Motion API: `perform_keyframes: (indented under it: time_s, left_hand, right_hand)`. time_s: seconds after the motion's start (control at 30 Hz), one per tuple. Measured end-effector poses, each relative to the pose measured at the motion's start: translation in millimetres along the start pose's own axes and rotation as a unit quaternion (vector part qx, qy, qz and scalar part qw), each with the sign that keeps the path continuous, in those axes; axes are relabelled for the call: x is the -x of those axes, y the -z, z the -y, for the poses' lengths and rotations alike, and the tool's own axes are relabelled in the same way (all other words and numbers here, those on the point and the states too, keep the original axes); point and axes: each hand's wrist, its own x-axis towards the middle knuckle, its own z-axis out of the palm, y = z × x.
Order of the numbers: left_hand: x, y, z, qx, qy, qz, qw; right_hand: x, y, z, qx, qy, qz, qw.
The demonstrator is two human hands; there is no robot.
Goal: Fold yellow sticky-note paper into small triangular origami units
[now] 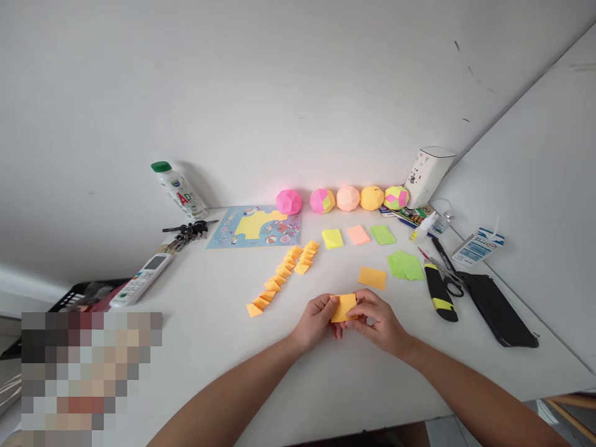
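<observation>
Between my two hands, above the white table, is a small orange paper square [343, 308]. My left hand [318, 320] pinches its left edge, thumb on top. My right hand [378, 321] has its fingers closed at the right edge. Just beyond the right hand lies another orange sheet [372, 277]. Folded orange paper pieces [274, 282] run in a slanting row to the left, with a shorter row [307, 257] beside it. Farther back are yellow [333, 238], peach [358, 234] and green [382, 234] paper squares. Loose green sheets [405, 265] lie to the right.
Several faceted paper balls [347, 198] line the wall. A blue printed sheet [223, 226], a bottle [181, 191], keys [189, 231] and a remote control [142, 279] are at left. At right are a utility knife [440, 292], scissors [451, 285], a glue bottle [423, 228] and a black pouch [498, 307].
</observation>
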Motion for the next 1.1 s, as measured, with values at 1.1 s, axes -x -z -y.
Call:
perform_keyframes:
  time_s: [1.1]
  left_hand:
    - [3.9,0.2,1.1,-0.059,-0.003,0.06,0.996]
  right_hand:
    - [3.8,-3.8,4.1,-0.189,-0.188,-0.065,0.962]
